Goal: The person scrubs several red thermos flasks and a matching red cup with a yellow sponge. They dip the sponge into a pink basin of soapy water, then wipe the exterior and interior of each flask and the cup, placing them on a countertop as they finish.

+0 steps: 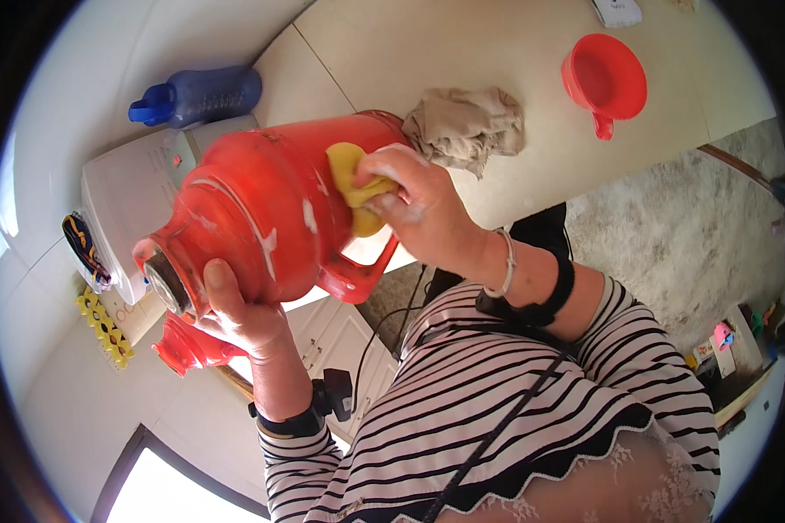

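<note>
A large red plastic thermos flask [281,196] is tilted on its side above the counter, its open neck [165,281] towards the lower left. My left hand [252,314] grips it near the neck, the thumb lying on the shoulder. In my right hand [418,202] is a folded yellow sponge [353,186], pressed against the side of the flask above its handle [360,274]. White suds streak the red plastic and cling to my right fingers. A crumpled beige cloth [471,124] lies just beyond the flask's base.
A red plastic cup with a handle [605,78] stands on the pale counter [543,39] at the right. Past the flask are a blue water bottle [203,98] and a white appliance [127,202]. Another red vessel [196,346] sits below my left hand. White cabinet doors [333,346] are lower down.
</note>
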Demonstrator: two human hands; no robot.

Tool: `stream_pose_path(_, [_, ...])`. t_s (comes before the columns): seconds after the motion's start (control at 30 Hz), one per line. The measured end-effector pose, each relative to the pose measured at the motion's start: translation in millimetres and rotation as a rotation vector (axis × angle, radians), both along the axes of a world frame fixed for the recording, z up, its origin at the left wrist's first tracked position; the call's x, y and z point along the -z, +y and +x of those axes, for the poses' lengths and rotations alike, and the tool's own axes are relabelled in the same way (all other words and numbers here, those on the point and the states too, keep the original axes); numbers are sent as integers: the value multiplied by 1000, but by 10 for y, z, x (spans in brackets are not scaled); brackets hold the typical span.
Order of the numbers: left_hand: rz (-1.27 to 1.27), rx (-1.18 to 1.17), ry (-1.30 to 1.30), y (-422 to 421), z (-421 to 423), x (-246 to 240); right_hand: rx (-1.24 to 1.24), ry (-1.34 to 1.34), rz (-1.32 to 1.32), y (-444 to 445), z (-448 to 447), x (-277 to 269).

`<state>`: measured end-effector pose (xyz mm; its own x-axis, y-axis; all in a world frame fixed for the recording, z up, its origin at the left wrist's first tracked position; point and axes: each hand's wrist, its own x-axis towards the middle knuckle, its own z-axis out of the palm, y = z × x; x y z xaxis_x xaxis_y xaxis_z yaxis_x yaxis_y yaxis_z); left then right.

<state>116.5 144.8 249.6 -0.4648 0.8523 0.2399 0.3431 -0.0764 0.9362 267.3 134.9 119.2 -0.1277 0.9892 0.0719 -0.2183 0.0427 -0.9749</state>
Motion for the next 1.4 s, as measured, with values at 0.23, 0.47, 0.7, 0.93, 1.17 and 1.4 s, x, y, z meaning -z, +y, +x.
stream_pose_path(0.23, [10, 18, 41, 20, -3, -6, 147, -350, -194, 493, -51, 1063])
stream_pose_path(0.47, [-15, -35, -19, 11, 17, 1, 92, -115, 66, 243, -38, 501])
stream_pose_path(0.7, [20, -27, 40, -5, -4, 21, -7, -389, -441, 560, 6, 731])
stream_pose_path(0.93, [36, 19, 39, 30, -33, 35, 23, 74, 40, 54, -61, -150])
stream_pose_path(1.17, [60, -6, 105, 30, -32, 3, 30, -233, -359, 241, 20, 449])
stream_pose_path(1.4, [86, 15, 55, 32, -13, 33, 90, -54, 29, 22, -66, 71])
